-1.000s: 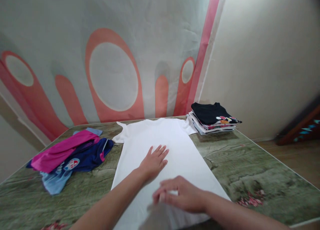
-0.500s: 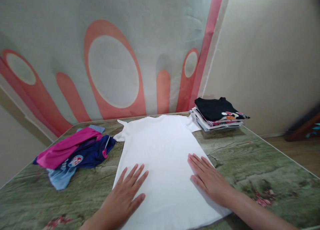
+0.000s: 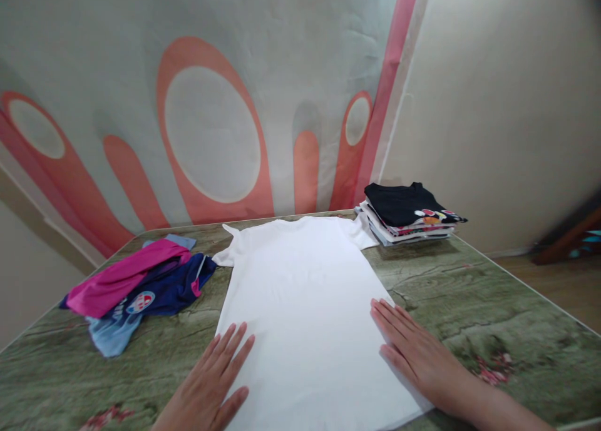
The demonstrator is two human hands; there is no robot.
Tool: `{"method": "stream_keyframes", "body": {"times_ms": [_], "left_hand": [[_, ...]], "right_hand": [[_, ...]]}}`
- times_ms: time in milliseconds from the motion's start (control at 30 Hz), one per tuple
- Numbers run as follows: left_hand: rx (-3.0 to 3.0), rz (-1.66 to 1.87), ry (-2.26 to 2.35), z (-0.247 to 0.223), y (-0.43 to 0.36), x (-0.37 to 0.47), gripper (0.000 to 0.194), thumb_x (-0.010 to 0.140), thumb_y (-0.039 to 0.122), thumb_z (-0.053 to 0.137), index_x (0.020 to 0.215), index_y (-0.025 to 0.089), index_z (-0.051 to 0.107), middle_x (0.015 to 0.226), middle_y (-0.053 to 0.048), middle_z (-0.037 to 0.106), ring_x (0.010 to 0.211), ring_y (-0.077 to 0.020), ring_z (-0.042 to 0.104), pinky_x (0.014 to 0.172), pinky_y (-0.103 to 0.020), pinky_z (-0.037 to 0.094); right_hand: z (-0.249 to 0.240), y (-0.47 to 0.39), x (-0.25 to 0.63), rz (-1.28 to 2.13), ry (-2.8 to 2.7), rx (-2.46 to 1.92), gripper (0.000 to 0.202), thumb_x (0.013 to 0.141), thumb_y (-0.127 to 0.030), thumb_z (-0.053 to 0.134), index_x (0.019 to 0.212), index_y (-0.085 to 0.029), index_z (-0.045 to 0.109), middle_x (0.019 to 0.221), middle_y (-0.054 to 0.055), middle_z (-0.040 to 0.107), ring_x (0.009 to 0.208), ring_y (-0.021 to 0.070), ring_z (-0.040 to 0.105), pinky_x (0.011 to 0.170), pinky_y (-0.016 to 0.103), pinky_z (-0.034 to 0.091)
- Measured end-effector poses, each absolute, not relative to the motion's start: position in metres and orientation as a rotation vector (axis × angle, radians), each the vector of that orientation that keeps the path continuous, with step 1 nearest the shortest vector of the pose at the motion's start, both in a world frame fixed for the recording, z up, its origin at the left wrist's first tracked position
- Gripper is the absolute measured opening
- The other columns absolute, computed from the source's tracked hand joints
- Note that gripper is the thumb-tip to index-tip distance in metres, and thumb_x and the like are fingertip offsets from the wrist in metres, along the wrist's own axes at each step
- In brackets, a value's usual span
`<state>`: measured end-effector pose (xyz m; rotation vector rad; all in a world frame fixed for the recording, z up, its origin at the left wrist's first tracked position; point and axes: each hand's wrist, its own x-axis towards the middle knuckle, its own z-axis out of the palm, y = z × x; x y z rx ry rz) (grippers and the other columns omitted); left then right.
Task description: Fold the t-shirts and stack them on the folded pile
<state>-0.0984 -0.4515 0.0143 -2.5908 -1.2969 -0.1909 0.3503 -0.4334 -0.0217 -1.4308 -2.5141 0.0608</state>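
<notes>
A white T-shirt lies spread on the table, its neck and sleeves at the far end. My left hand rests flat with fingers stretched over the shirt's left edge, low in the view. Over the right edge lies my right hand, also flat, its thumb a little apart from the fingers. Neither hand grips anything. The shirt's near hem runs partly out of view at the bottom.
On the left lies a loose heap of clothing in dark blue, pink and light blue. A stack of folded clothes, black on top, stands at the far right by the shirt's sleeve. The wood-patterned tabletop ends at a wall behind.
Both hands have slid outward and slightly toward me, from the shirt's middle area to its side edges. The shirt, heap and stack have stayed in place.
</notes>
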Motion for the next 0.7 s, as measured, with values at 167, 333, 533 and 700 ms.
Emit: {"method": "stream_keyframes", "body": {"times_ms": [167, 333, 533, 700], "left_hand": [[-2.588, -0.176, -1.286, 0.012, -0.462, -0.107, 0.080, 0.090, 0.057, 0.048, 0.154, 0.027, 0.013, 0.154, -0.004, 0.031, 0.138, -0.0269, 0.036, 0.109, -0.038, 0.038], [-2.735, -0.181, -1.373, 0.026, -0.434, -0.112, 0.053, 0.093, 0.051, 0.045, 0.144, 0.040, 0.038, 0.140, 0.004, 0.053, 0.123, -0.0202, 0.056, 0.101, -0.030, 0.047], [-2.790, -0.216, -1.668, 0.049, -0.304, -0.020, 0.047, 0.094, 0.025, 0.033, 0.137, 0.017, 0.051, 0.142, -0.005, 0.051, 0.132, -0.0171, 0.045, 0.112, -0.032, 0.034], [-2.577, -0.206, -1.943, 0.020, -0.227, 0.024, 0.051, 0.092, 0.016, 0.031, 0.139, 0.014, 0.048, 0.146, -0.012, 0.045, 0.136, -0.0223, 0.040, 0.112, -0.043, 0.030]], "right_hand": [[-0.019, -0.445, 0.368, 0.074, -2.572, -1.441, 0.065, 0.096, -0.044, 0.040, 0.153, -0.024, 0.017, 0.157, 0.005, 0.022, 0.142, 0.0243, 0.027, 0.117, 0.044, 0.026], [0.013, -0.417, 0.351, 0.120, -2.571, -1.416, 0.039, 0.096, -0.030, 0.041, 0.132, -0.027, 0.056, 0.133, 0.005, 0.059, 0.122, 0.0235, 0.054, 0.116, 0.050, 0.023], [0.033, -0.330, 0.233, 0.220, -2.641, -1.204, 0.049, 0.096, -0.025, 0.031, 0.143, -0.014, 0.041, 0.150, 0.011, 0.038, 0.141, 0.0243, 0.030, 0.114, 0.048, 0.026], [0.011, -0.264, 0.167, 0.192, -2.601, -1.372, 0.053, 0.098, -0.028, 0.030, 0.146, -0.006, 0.033, 0.154, 0.016, 0.030, 0.143, 0.0256, 0.024, 0.115, 0.047, 0.023]]}}
